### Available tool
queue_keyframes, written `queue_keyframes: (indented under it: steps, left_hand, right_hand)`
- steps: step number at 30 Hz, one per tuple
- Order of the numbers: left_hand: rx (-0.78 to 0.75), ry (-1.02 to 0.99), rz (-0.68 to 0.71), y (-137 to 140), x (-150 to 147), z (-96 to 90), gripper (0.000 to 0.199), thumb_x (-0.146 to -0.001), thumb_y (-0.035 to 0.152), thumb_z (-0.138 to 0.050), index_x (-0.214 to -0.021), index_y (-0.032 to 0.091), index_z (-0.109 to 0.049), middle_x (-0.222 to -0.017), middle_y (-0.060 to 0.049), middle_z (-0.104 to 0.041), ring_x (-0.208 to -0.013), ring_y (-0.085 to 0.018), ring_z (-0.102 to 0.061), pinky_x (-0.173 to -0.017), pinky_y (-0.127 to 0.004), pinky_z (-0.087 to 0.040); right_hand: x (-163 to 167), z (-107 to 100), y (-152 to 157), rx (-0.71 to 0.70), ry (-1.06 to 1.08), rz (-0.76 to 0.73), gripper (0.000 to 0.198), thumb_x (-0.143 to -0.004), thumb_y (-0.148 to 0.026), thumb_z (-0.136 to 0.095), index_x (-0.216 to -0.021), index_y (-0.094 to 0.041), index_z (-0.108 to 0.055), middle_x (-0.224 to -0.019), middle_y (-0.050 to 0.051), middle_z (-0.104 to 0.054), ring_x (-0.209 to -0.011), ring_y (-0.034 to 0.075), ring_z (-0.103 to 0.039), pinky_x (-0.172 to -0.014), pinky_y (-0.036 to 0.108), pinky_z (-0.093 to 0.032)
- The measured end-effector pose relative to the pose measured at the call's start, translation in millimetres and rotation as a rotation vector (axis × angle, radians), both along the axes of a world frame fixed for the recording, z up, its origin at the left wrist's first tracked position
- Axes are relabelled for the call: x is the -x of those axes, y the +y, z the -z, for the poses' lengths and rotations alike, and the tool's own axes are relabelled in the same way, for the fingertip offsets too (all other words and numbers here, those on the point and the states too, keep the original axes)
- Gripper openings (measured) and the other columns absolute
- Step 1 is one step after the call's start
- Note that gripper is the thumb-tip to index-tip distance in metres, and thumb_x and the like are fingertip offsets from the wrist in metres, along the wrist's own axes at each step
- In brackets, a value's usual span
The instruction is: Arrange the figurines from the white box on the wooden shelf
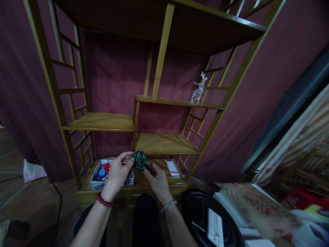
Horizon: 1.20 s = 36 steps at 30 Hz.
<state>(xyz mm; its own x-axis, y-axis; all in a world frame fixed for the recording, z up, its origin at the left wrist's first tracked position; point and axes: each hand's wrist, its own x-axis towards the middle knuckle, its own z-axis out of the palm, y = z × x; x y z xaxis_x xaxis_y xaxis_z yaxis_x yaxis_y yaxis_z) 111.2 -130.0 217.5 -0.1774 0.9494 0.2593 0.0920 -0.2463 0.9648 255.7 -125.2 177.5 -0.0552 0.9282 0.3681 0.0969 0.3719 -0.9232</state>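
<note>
near the bottom edge, bare forearms, a red bead bracelet [104, 201] on the left wrist, a silver bangle [168, 206] on the right. left hand [117, 173] pinched shut on a dark green crumpled thing [139, 160], held up between both hands above the lowest shelf [138, 183]. right hand [158, 178] just beside it, fingers curled around something dark; cannot tell whether clamped or loose. below left, a white box [97, 183] of small coloured bits; to the right, a small white card [173, 168].

could slip from a light pinch and drop into the box or behind the shelf. farther up, a clear deer figurine [199, 90].

dim light; green thing's make unclear, card blurred.
</note>
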Motion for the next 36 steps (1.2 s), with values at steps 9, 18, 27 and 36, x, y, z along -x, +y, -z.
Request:
queue_keyframes:
  steps: [9, 18, 27, 36]
  left_hand:
    - [-0.042, 0.016, 0.088, 1, -14, 0.3, 0.039, -0.068, 0.036, -0.056, -0.100, 0.014, -0.057, -0.091, -0.006, -0.063, -0.086, -0.016, -0.056, -0.077, -0.027, -0.042]
    - [0.038, -0.042, 0.179, 1, -29, 9.2, 0.048, -0.060, 0.030, -0.063, -0.105, 0.015, -0.052, -0.086, -0.005, -0.063, -0.073, -0.014, -0.057, -0.064, -0.025, -0.045]
    - [-0.056, 0.026, 0.163, 5, -41, 18.3, 0.037, -0.059, 0.031, -0.063, -0.094, 0.017, -0.062, -0.088, -0.005, -0.063, -0.079, -0.016, -0.056, -0.072, -0.027, -0.044]
    - [0.029, 0.014, 0.270, 0, -53, -1.6, 0.041, -0.066, 0.034, -0.057, -0.101, 0.012, -0.059, -0.057, 0.001, -0.057, -0.049, -0.010, -0.050, -0.047, -0.021, -0.040]
  right_hand:
    - [-9, 4, 1, 0.037, 0.143, 0.093, 0.026, -0.067, -0.029, -0.061, -0.089, -0.015, -0.062, -0.092, 0.007, -0.066, -0.086, 0.019, -0.061, -0.078, 0.031, -0.048]
    - [-23, -4, -3, 0.012, 0.130, 0.198, 0.029, -0.067, -0.034, -0.061, -0.088, -0.016, -0.067, -0.090, 0.006, -0.067, -0.082, 0.019, -0.061, -0.077, 0.032, -0.049]
    - [-40, -9, -2, 0.018, 0.123, 0.253, 0.030, -0.066, -0.035, -0.062, -0.089, -0.017, -0.066, -0.087, 0.005, -0.068, -0.081, 0.020, -0.061, -0.076, 0.033, -0.049]
    - [-52, -16, -2, -0.046, 0.049, 0.221, 0.029, -0.073, -0.037, -0.055, -0.092, -0.018, -0.065, -0.086, 0.004, -0.067, -0.078, 0.018, -0.061, -0.073, 0.030, -0.049]
